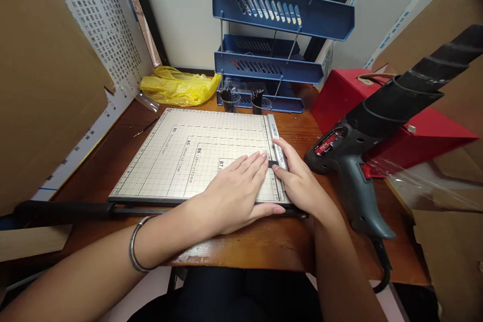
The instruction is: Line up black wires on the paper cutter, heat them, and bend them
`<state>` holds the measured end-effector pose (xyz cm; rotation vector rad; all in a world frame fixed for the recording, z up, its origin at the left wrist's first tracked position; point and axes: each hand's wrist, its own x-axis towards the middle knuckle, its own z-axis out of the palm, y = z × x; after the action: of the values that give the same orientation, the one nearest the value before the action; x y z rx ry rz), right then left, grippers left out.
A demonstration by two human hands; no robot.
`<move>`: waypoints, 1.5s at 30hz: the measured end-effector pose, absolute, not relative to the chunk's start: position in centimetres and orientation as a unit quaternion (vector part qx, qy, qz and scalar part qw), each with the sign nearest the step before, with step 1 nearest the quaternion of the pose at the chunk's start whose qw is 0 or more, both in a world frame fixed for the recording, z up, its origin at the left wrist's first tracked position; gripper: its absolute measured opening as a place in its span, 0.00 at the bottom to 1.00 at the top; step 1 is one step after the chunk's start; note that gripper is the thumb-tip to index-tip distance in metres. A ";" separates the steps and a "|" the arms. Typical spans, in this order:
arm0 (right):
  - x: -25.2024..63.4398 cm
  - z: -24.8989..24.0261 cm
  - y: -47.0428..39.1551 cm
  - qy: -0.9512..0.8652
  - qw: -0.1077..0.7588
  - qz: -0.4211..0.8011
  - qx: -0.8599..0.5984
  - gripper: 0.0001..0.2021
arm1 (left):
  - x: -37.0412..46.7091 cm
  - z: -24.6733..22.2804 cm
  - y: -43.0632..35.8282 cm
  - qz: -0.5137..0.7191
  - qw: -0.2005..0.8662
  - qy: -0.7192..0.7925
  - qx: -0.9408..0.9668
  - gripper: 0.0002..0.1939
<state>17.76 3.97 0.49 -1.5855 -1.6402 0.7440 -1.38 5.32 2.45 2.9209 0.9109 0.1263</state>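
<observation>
Head view: small bundle of thin black strips (272, 164) right of frame centre, lying across the right edge of a gridded paper cutter (151, 166). Left hand (234, 191) palm down on the board, fingers flat and together, gripping nothing, tips at the strips' left end. Right hand (302, 176) curled over the cutter's silver rail (271, 123), thumb against the strips' right end; whether it pinches them I cannot tell, fingers being partly hidden. Black handle (64, 211) lowered, lower left. Upper centre: two clear cups (231, 103) of dark slender pieces before a blue tray rack (283, 10). Yellow bag (181, 88) upper left of centre. Right side: heat gun (358, 181), nozzle toward upper right, in front of a red box (426, 148).
</observation>
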 end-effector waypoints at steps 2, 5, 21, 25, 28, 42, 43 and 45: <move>17.7 0.5 3.9 -0.633 0.366 0.288 -0.618 0.29 | -1.4 2.4 5.4 0.043 0.045 0.296 0.953 0.49; 17.6 0.6 3.9 -0.631 0.370 0.283 -0.620 0.28 | -1.3 2.3 5.4 0.050 0.050 0.289 0.955 0.48; 17.8 0.5 4.0 -0.606 0.387 0.270 -0.640 0.24 | -1.0 2.1 5.0 0.067 0.019 0.289 0.955 0.50; 17.8 0.4 4.1 -0.610 0.388 0.269 -0.637 0.23 | -1.1 2.2 4.9 0.069 0.013 0.287 0.955 0.50; 17.7 0.5 4.1 -0.610 0.384 0.268 -0.640 0.24 | -1.1 2.2 4.8 0.069 0.011 0.287 0.955 0.50; 17.5 0.6 4.2 -0.628 0.368 0.248 -0.639 0.23 | -0.9 2.0 4.8 0.071 -0.018 0.283 0.956 0.51; 17.5 0.5 4.2 -0.633 0.368 0.243 -0.636 0.23 | -0.9 2.0 4.7 0.069 -0.016 0.284 0.956 0.51; 17.4 0.4 4.2 -0.642 0.367 0.229 -0.633 0.23 | -0.9 1.9 4.6 0.067 -0.011 0.285 0.956 0.51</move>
<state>17.40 4.20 0.37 -1.6256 -1.6497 0.5887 -0.87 4.55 1.92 3.0258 0.9012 0.2130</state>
